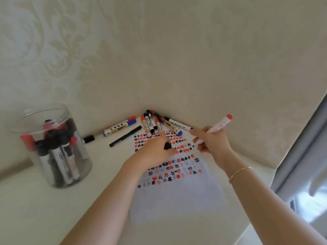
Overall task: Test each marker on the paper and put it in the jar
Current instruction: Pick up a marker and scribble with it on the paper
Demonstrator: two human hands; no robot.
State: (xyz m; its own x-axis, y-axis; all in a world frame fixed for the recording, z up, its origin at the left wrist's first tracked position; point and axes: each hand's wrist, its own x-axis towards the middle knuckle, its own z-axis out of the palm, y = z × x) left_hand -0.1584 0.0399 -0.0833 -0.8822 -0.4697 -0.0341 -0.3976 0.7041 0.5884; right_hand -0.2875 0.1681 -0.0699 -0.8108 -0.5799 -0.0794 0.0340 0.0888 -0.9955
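Note:
A white sheet of paper (pixel 178 197) covered with red, black and blue test marks lies on the white table. My right hand (pixel 212 144) grips a white marker with a red end (pixel 220 125), tilted up to the right above the paper's far edge. My left hand (pixel 155 152) rests on the paper with its fingers curled round a small black object (pixel 167 145), apparently a marker cap. A clear plastic jar (pixel 53 147) stands at the left, holding several markers upright. Several loose markers (pixel 155 123) lie in the table's far corner.
A thin black pen (pixel 125 136), a blue-capped marker (pixel 120 128) and a short black cap (pixel 89 138) lie between the jar and the paper. Patterned walls meet behind the loose markers. A grey window frame (pixel 300 147) runs along the right.

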